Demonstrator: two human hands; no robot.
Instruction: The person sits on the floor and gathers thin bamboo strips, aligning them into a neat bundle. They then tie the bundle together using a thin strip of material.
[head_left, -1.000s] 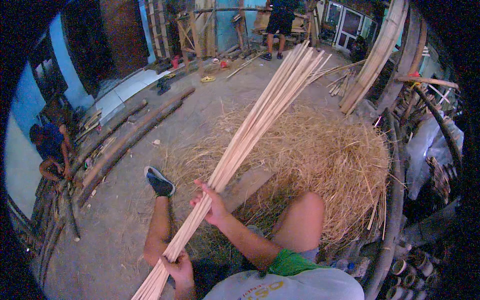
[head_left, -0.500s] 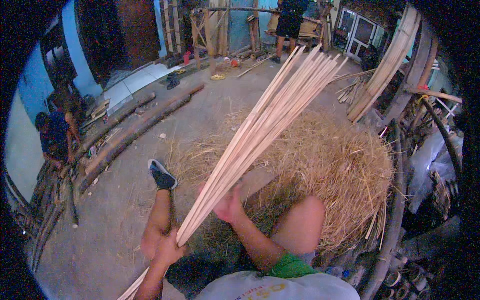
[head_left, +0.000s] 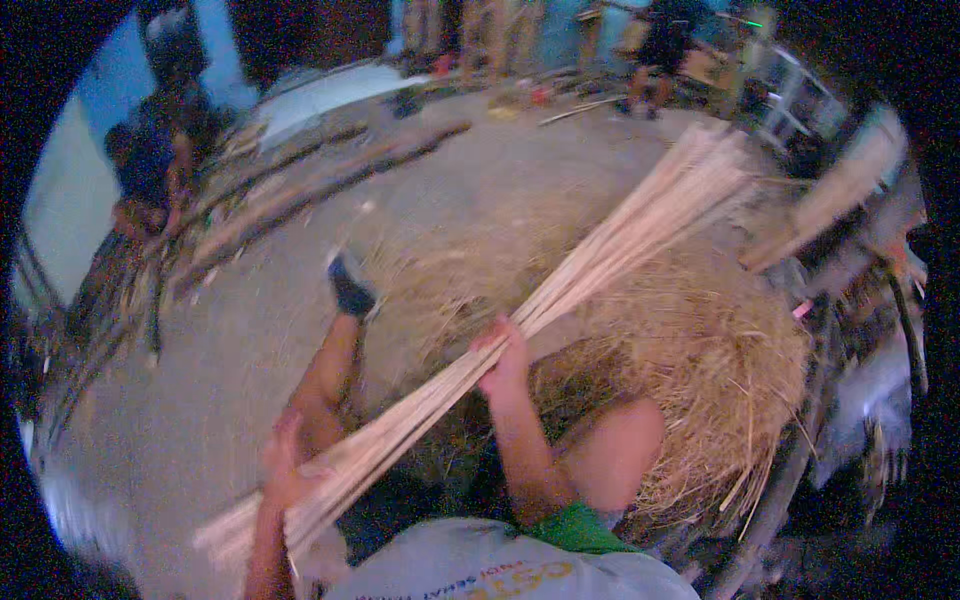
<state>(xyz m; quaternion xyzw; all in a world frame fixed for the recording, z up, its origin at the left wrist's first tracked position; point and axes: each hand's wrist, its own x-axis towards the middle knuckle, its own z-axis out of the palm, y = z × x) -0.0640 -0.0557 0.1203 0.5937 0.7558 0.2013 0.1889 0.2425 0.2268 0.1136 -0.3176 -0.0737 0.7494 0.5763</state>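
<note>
A long bundle of thin, pale wood or bamboo strips (head_left: 600, 270) slants from my lower left up to the far right, its far end fanned out. My right hand (head_left: 506, 358) is closed around the middle of it, where the strips are squeezed narrow. At the near end, my left hand (head_left: 287, 462) lies against the strips with its fingers stretched out and apart, not wrapped round them. Motion blurs that hand and both ends of the bundle.
A broad heap of straw-like shavings (head_left: 700, 370) covers the floor on the right. Long poles (head_left: 330, 195) lie at the left, where a person (head_left: 150, 180) crouches. Another person (head_left: 660, 50) stands at the back. Wide planks (head_left: 835, 190) lean at the far right.
My left hand has loosened its grip on the near end. My right hand has taken hold of the middle. The bundle has tilted lower toward the right, and the whole view has shifted.
</note>
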